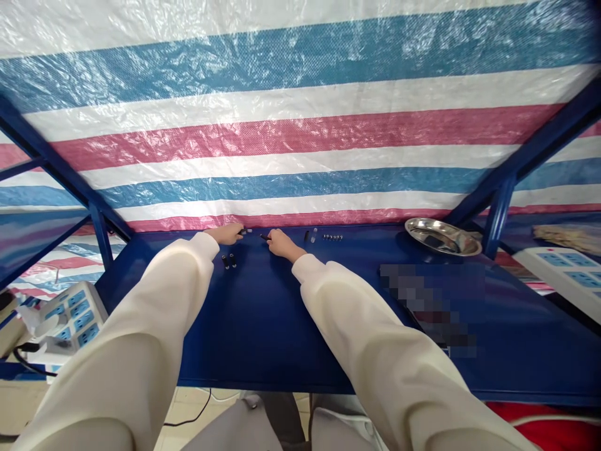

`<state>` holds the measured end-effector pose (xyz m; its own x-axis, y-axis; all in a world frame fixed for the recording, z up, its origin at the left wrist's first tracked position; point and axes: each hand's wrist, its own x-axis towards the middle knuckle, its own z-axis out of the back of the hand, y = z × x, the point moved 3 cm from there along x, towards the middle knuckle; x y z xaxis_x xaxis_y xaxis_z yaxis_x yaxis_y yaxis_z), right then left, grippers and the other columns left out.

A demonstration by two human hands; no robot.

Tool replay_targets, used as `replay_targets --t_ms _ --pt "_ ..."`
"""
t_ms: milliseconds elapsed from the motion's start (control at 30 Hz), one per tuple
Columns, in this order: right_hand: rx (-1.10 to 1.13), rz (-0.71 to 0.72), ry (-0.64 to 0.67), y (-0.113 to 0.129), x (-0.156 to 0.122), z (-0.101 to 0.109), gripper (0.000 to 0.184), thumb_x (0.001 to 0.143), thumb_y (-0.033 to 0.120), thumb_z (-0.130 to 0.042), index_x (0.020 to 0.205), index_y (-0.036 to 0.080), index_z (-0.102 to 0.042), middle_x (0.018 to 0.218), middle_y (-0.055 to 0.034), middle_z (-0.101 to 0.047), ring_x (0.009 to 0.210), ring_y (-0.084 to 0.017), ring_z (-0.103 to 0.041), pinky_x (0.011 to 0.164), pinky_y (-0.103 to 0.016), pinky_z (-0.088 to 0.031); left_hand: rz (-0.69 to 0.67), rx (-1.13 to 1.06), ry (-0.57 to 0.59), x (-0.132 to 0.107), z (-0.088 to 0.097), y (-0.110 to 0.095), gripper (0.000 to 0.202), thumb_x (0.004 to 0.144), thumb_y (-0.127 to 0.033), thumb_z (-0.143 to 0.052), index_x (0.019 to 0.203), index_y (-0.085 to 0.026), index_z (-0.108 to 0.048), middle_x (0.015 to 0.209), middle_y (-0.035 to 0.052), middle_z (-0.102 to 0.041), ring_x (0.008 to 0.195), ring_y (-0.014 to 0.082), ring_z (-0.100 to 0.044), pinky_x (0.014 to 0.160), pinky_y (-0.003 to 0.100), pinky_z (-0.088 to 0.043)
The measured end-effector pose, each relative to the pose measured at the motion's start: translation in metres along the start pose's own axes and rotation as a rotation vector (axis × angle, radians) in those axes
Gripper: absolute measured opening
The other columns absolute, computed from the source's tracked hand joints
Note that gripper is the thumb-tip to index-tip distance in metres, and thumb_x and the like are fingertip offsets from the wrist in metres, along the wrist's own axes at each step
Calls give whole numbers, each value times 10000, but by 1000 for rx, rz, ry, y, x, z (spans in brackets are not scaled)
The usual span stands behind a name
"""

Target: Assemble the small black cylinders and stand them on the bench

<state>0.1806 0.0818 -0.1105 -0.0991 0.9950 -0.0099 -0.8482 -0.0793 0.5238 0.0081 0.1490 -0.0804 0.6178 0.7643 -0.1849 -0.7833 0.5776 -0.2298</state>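
Near the back edge of the blue table point(263, 326), my left hand point(226, 233) is closed on a small black piece point(243, 232). A small clear piece point(250, 230) shows just beyond its fingertips. To its right, my right hand point(283, 243) pinches a small dark stick-like piece point(265, 237) that points toward the left hand. Two short black cylinders point(229, 261) with pale ends lie in front of my left hand. Right of my right hand are another black cylinder point(307, 235), a clear cap-like piece point(314, 235) and a row of several small shiny spring-like parts point(332, 237).
An oval metal dish point(441, 238) sits at the back right. A pixelated patch point(427, 307) hides something dark on the table's right side. Power strips are at the left point(77, 316) and right point(563, 269). Blue frame posts and striped sheeting point(300, 131) border the back.
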Motion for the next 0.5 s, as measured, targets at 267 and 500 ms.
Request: replay_targets --t_ms 267,500 --pt "367 10 -90 0 -25 14 65 831 152 -449 871 176 -495 853 -61 -634 824 -167 -591 772 -307 -449 -58 -3 -134 -40 64 -37 293 801 -351 -471 982 -156 -594 1005 97 -654 878 216 -585 793 282 -428" --pt "864 168 -106 1 -62 22 204 815 251 -410 1009 188 -418 748 14 -568 634 -103 -535 598 -243 -435 -190 -166 -151 -85 51 -101 156 773 -281 -547 862 -192 -639 877 50 -670 808 186 -612 772 253 -431"
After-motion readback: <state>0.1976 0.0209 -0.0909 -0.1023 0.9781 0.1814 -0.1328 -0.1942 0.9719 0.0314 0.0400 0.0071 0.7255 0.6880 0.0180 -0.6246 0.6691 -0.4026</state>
